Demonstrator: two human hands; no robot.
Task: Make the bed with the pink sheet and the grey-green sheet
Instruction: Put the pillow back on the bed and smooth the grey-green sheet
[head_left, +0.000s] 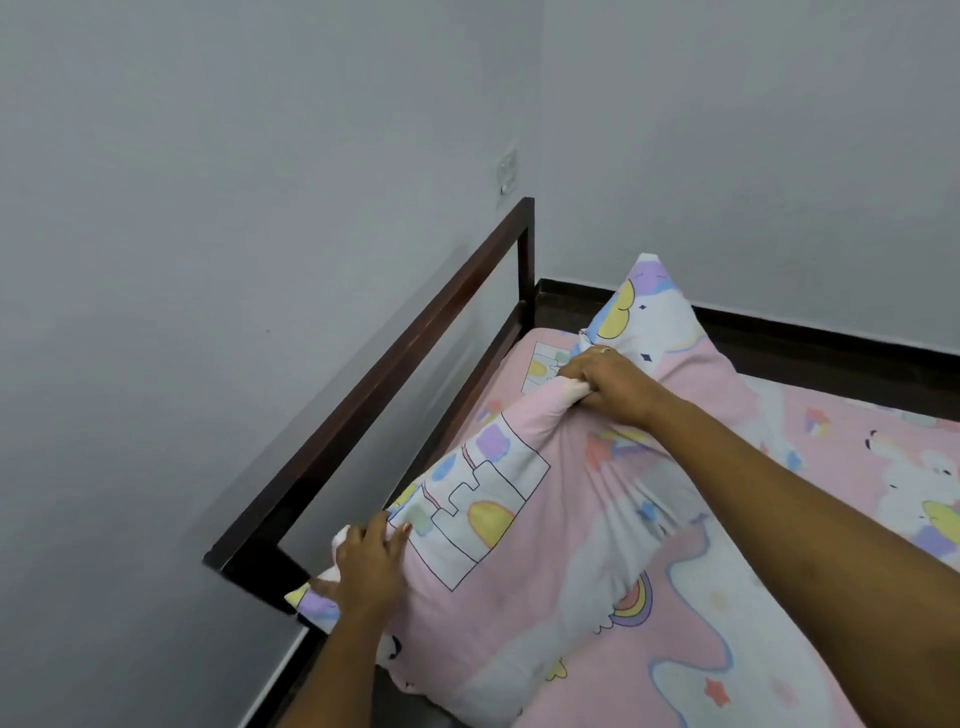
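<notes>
The right hand (608, 384) is clenching a bunch of cloth at the upper edge of the pillow (519, 545), and the left hand (369, 566) is gripping its near corner. The pillow is tilting up beside the headboard rail (395, 353), over the pink sheet (857, 441) covering the mattress. It is probably best lowered flat and parallel to the rail with both hands together. The grey-green sheet is not showing

The pink sheet (852, 441) lies spread flat over the mattress (524, 358). Pastel cartoon prints dot it all over.
</notes>
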